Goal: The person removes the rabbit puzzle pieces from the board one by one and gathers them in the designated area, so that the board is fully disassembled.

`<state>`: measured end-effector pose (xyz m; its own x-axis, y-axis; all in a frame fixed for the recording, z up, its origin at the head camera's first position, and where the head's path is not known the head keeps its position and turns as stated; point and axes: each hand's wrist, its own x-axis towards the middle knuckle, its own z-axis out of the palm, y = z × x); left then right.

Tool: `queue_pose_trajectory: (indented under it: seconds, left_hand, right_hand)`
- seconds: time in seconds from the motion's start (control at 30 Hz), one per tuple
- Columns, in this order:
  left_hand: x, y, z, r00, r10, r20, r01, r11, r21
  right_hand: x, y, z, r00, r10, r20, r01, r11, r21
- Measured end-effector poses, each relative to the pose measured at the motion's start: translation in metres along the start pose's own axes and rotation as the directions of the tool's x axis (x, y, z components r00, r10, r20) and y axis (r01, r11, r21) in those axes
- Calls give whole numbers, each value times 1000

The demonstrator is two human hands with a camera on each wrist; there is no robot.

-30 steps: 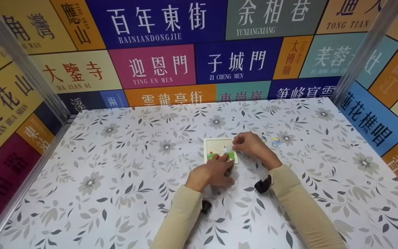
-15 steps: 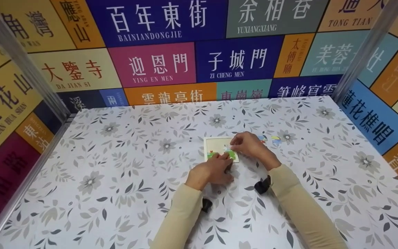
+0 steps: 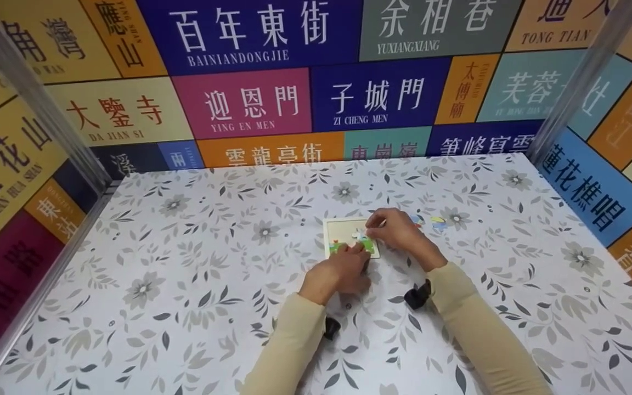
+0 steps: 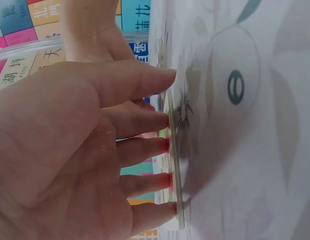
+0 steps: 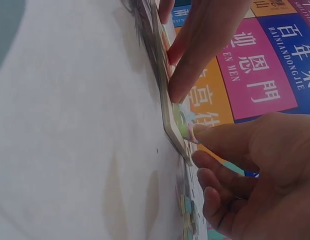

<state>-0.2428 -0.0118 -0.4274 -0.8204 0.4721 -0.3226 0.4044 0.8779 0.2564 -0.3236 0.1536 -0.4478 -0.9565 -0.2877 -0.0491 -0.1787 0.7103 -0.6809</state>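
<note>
A small square puzzle board (image 3: pixel 326 237) with a pale rim lies on the table, green pieces (image 3: pixel 368 245) along its near side. The left hand (image 3: pixel 340 271) rests on that side; in the left wrist view its nearly straight fingers (image 4: pixel 142 152) press down on the board. At the board's right edge is the right hand (image 3: pixel 398 233), and the right wrist view shows its thumb and curled forefinger (image 5: pixel 222 140) pinching a small light-coloured piece (image 5: pixel 190 131), partly hidden, against the board's corner area.
Loose colourful pieces (image 3: pixel 438 223) lie to the right of the board, some partly behind the right hand. The table (image 3: pixel 184 247) has a leaf-patterned cover. Panels with large characters (image 3: pixel 239 104) stand along its back and sides.
The right hand has shifted slightly left over the board's right edge, uncovering more of the loose pieces. The left hand stays on the board with only a slight change of wrist angle.
</note>
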Motion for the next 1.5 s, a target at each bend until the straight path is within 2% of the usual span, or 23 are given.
queue_pose_trajectory:
  seconds: [0.27, 0.4, 0.5, 0.7, 0.97, 1.2, 1.37, 1.5]
  left_hand:
    - [-1, 0, 3, 999, -4, -33, 4, 1000, 3]
    - [-1, -2, 3, 999, 2, -34, -3, 1000, -11]
    - [-1, -2, 3, 1000, -6, -23, 6, 1000, -26]
    - [-2, 0, 3, 1000, -28, 2, 28, 999, -38]
    - [-4, 2, 3, 999, -53, 11, 54, 995, -83]
    - [-5, 2, 4, 998, -56, 11, 57, 995, -78]
    - [-6, 2, 4, 999, -21, -32, 20, 999, -29]
    - [-6, 3, 4, 999, 1, -43, -1, 1000, 8]
  right_hand:
    - [-3, 0, -6, 999, -22, -50, 26, 997, 71]
    - [-11, 1, -25, 995, -14, -99, 25, 994, 107]
    - [-17, 6, -45, 994, -21, -106, 34, 992, 122]
    - [-31, 26, -81, 997, -51, -65, 57, 993, 104]
    - [-42, 65, -108, 999, 35, 21, -37, 996, 84]
    - [-50, 90, -115, 984, 140, 108, -142, 990, 15]
    - [-52, 99, -112, 978, 166, 124, -165, 986, -20]
    - [-51, 102, -110, 980, 164, 113, -163, 986, -26]
